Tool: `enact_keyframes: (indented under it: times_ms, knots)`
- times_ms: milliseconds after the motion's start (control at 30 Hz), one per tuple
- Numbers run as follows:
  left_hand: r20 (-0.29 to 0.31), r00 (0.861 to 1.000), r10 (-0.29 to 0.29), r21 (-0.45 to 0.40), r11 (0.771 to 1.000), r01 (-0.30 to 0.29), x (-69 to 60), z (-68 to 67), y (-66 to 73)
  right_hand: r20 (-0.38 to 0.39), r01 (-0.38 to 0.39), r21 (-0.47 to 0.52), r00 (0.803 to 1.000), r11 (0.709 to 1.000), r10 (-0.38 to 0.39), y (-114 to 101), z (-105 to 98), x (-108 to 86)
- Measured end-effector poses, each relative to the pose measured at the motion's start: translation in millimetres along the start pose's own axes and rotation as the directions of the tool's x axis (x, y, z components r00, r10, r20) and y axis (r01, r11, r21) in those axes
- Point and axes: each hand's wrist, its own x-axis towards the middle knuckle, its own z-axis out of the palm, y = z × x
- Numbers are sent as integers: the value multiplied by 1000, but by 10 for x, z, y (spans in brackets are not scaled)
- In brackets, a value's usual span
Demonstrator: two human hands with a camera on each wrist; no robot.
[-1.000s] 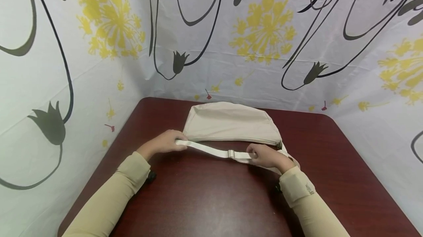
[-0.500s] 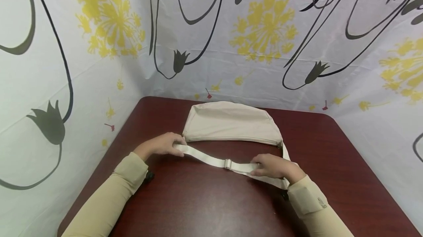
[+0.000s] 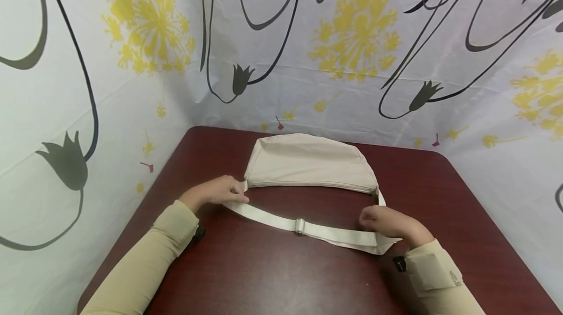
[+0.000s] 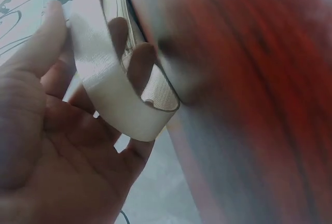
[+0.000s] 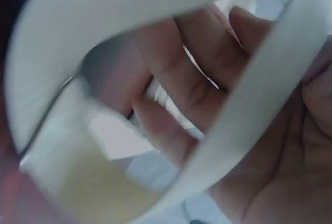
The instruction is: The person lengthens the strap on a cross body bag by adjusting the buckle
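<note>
A cream cloth bag lies on the dark red table, its zipped edge toward me. The bag's strap bows out in front of it, with a slider buckle near its middle. At the strap's left bend is my left hand. In the left wrist view, my fingers curl round the looped strap while the thumb stays apart. My right hand hovers by the right bend. Loosely bent fingers show behind the strap in the right wrist view, not gripping it.
White fabric with printed flowers hangs behind the table and along its sides. The tabletop extends to the right of the bag. Dark wrist devices sit under the sleeve cuffs.
My right hand has moved right and toward me, easing its hold on the strap. The strap is spread wider, its buckle nearer to me. My left hand has shifted slightly; the bag stays put.
</note>
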Motion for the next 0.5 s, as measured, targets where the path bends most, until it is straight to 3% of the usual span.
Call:
enact_keyframes:
  times_ms: [200,500]
  knots:
    - [14,1000,-25,13,1000,24,-17,-5,36,-14,-167,27,986,986,167,234,-74,-236]
    - [55,998,19,-10,1000,-19,-50,-14,85,-74,-276,-88,960,957,270,387,-132,-363]
